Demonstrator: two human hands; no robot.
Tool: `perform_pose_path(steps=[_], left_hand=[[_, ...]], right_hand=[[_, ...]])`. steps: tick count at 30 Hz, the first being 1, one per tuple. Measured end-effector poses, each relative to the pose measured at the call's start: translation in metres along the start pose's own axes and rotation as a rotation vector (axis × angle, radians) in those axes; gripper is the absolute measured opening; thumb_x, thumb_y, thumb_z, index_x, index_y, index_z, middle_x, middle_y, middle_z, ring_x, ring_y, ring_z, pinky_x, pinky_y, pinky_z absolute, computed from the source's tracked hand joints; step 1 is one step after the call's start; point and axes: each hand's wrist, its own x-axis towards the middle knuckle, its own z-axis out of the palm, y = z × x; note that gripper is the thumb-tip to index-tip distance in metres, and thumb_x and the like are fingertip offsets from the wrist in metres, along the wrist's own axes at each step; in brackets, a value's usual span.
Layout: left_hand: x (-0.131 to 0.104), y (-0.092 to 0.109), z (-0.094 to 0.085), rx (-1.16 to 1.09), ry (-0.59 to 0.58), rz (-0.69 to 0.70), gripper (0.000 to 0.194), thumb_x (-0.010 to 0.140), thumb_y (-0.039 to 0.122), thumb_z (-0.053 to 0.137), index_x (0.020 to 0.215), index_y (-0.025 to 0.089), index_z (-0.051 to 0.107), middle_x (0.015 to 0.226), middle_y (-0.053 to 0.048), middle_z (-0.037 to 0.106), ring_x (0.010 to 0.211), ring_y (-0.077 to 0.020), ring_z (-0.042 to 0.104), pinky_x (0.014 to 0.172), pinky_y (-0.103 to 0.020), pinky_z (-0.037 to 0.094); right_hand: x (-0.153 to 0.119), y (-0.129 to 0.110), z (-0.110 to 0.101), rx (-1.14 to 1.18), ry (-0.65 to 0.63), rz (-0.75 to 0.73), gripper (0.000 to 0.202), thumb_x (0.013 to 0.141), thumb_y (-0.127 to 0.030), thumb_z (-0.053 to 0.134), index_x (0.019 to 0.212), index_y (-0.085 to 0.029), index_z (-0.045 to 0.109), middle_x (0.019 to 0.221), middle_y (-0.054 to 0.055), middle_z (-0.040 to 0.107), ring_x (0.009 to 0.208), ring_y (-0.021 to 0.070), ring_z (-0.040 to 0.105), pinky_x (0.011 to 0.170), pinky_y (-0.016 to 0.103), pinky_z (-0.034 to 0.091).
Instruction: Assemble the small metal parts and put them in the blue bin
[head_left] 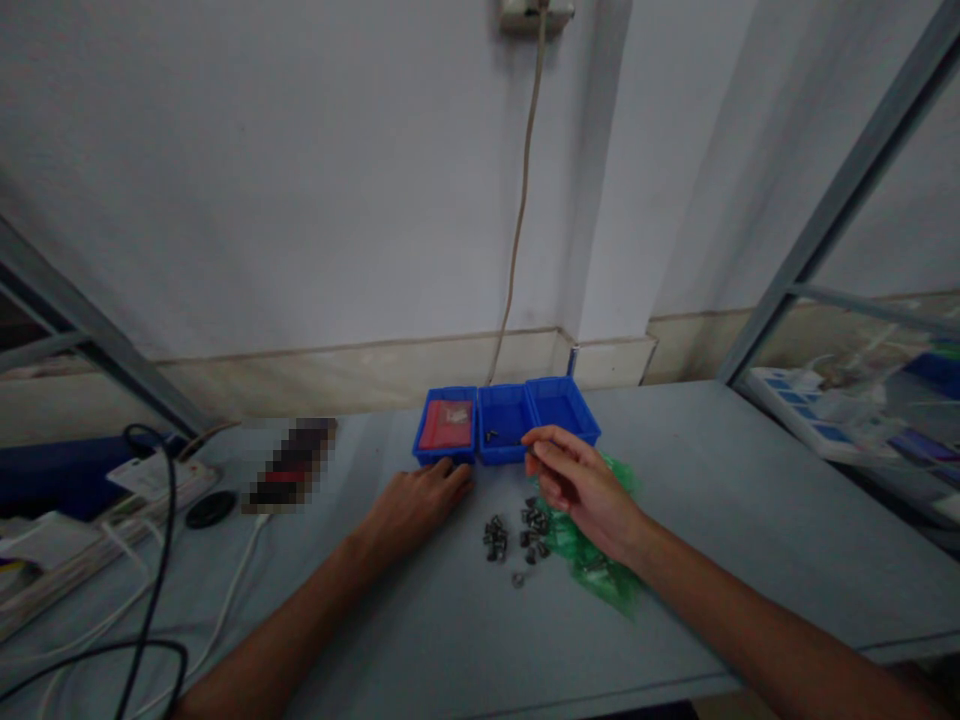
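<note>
Sorting small metal parts into bins.

Right hand (581,485) hovers at the front edge of the middle bin (504,425), fingers pinched, apparently on one part; blur prevents confirmation. Left hand (420,500) rests flat and released on the bench (750,520) before the left bin (448,425). Loose parts (514,535) lie beside the green bag (592,560). Next move: release over the bin.

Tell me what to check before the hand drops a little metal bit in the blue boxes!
1. Right hand is over the middle blue bin: ok, at its front rim.
2. A piece pinched in its fingertips: cannot tell, too small.
3. Left hand steady by the left blue bin: ok, flat on the table.
4. Small metal parts within reach: ok.
5. Green bag out of the way: not ok, it lies under the right wrist.
</note>
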Motion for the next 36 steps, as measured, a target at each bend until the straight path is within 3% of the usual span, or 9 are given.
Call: perform_pose_path(steps=[7, 15, 20, 26, 36], left_hand=[[-0.002, 0.007, -0.009, 0.050, -0.064, -0.116, 0.034, 0.113, 0.044, 0.039, 0.128, 0.021, 0.059, 0.108, -0.014, 0.072, 0.085, -0.0304, 0.076, 0.063, -0.033, 0.056], [0.000, 0.002, 0.000, 0.022, -0.049, -0.021, 0.028, 0.114, 0.039, 0.038, 0.123, 0.021, 0.058, 0.102, -0.011, 0.073, 0.080, -0.0231, 0.076, 0.065, -0.028, 0.056], [0.002, 0.001, 0.001, 0.004, -0.054, 0.002, 0.030, 0.115, 0.034, 0.034, 0.130, 0.020, 0.056, 0.106, -0.012, 0.073, 0.081, -0.0258, 0.076, 0.063, -0.031, 0.055], [0.001, -0.001, -0.001, -0.019, -0.052, 0.056, 0.027, 0.114, 0.028, 0.033, 0.123, 0.018, 0.056, 0.109, -0.012, 0.073, 0.084, -0.0241, 0.075, 0.066, -0.031, 0.058], [-0.002, -0.007, 0.005, -0.135, 0.031, 0.083, 0.026, 0.115, 0.028, 0.031, 0.118, 0.019, 0.055, 0.109, -0.010, 0.072, 0.087, -0.0215, 0.074, 0.074, -0.031, 0.059]], right_hand=[[0.000, 0.000, 0.001, -0.046, 0.092, -0.050, 0.023, 0.091, -0.041, 0.078, 0.100, -0.021, 0.073, 0.075, -0.001, 0.065, 0.049, 0.0066, 0.039, 0.042, 0.020, 0.023], [0.002, 0.002, 0.000, -0.129, 0.088, -0.092, 0.024, 0.093, -0.044, 0.075, 0.101, -0.022, 0.071, 0.075, -0.001, 0.067, 0.047, 0.0071, 0.039, 0.041, 0.021, 0.022], [0.000, 0.004, 0.002, -0.277, 0.090, -0.139, 0.026, 0.096, -0.048, 0.071, 0.103, -0.023, 0.069, 0.077, 0.000, 0.070, 0.046, 0.0083, 0.041, 0.041, 0.021, 0.026], [0.000, 0.007, 0.002, -0.420, 0.110, -0.250, 0.026, 0.097, -0.049, 0.071, 0.105, -0.024, 0.070, 0.084, 0.002, 0.070, 0.051, 0.0110, 0.045, 0.044, 0.023, 0.029], [0.000, 0.009, 0.001, -0.454, 0.113, -0.257, 0.023, 0.099, -0.047, 0.069, 0.106, -0.026, 0.068, 0.084, 0.001, 0.069, 0.053, 0.0122, 0.046, 0.045, 0.024, 0.031]])
